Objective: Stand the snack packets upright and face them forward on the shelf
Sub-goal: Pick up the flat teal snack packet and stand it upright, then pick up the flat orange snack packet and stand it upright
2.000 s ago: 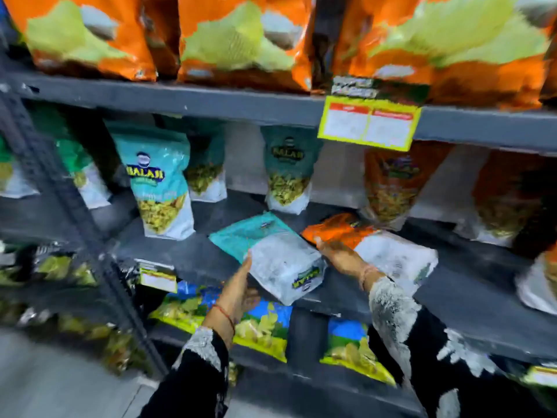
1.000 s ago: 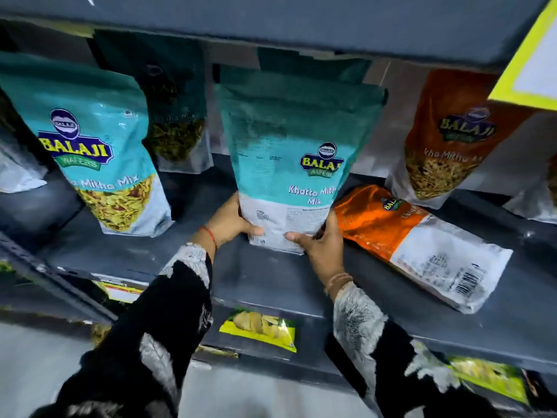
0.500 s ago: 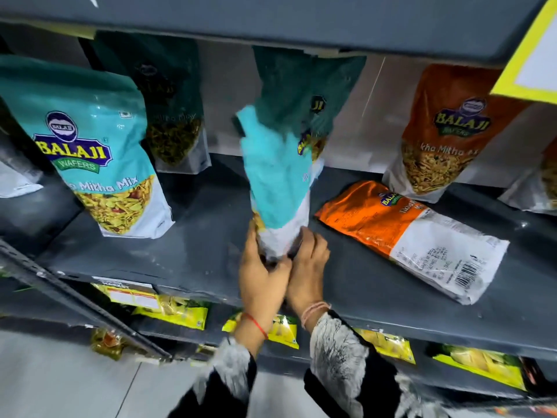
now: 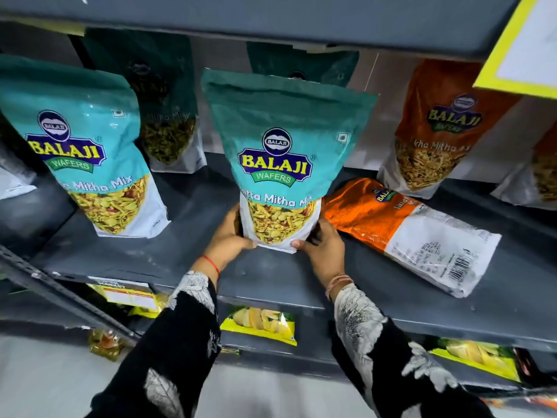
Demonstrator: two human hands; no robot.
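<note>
A teal Balaji Khatta Mitha Mix packet [image 4: 283, 152] stands upright on the grey shelf [image 4: 187, 260], its front label toward me. My left hand [image 4: 230, 236] grips its lower left corner and my right hand [image 4: 322, 248] grips its lower right corner. An orange packet [image 4: 376, 218] lies flat on its face to the right, white back and barcode up. A second teal packet [image 4: 87, 152] stands upright at the left, front facing me. Further teal packets [image 4: 162, 116] stand behind, in shadow.
An orange packet [image 4: 437, 128] stands upright at the back right. The upper shelf edge [image 4: 271, 19] overhangs close above, with a yellow price tag [image 4: 524, 46] at the right. Yellow packets [image 4: 262, 324] sit on the shelf below. A diagonal steel brace [image 4: 69, 300] crosses the lower left.
The teal packet, lying flat two seconds ago, was stood up back-first, turned edge-on, and now faces front. Both hands stayed at its base.
</note>
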